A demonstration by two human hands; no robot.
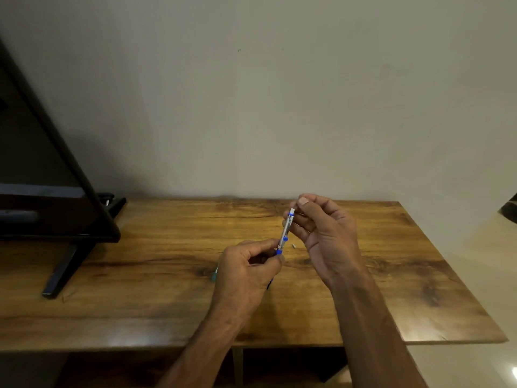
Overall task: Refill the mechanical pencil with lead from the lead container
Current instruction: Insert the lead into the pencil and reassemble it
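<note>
Silver and blue, one mechanical pencil (285, 233) is standing nearly upright above the middle of the wooden tabletop (167, 275), leaning a little to the right, with its white top end uppermost. The left hand (246, 273) is curling around the pencil's lower blue part, fingers folded in and the thumb pressing against the barrel, the palm turned down and the forearm reaching in from the lower edge of the view. The right hand (324, 231) is rising higher, palm facing left, its thumb and forefinger closing together at the white top end of the pencil; whether they are pinching that end or something very thin beside it is too fine to tell. The other right fingers are bending loosely behind the barrel.

One small pale piece (293, 245) is lying on the tabletop just right of the pencil, between the two hands. One teal object (214, 275) is peeking out at the left edge of the left hand, mostly hidden; what it is cannot be told.

One dark screen on a stand (56, 191) is occupying the left end of the tabletop, well apart from the hands. Two bare forearms are showing.
</note>
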